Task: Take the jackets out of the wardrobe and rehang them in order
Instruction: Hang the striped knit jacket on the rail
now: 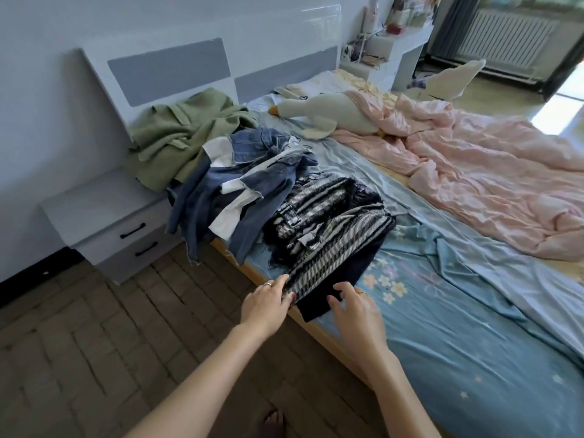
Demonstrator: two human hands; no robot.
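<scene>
A black-and-white striped jacket (328, 229) with a dark lining lies on the near edge of the bed (474, 358). My left hand (267, 303) grips its striped hem at the bed's edge. My right hand (355, 306) has its fingers curled on the dark lining beside it. Behind the striped jacket lies a heap of blue denim jackets with white parts (240, 184). A green jacket (186, 134) is bunched against the headboard further back.
A pink quilt (474, 172) and a white goose plush toy (328, 113) cover the far half of the bed. A grey nightstand (104, 222) with two drawers stands left of the bed. The brick-patterned floor (94, 343) lies below me.
</scene>
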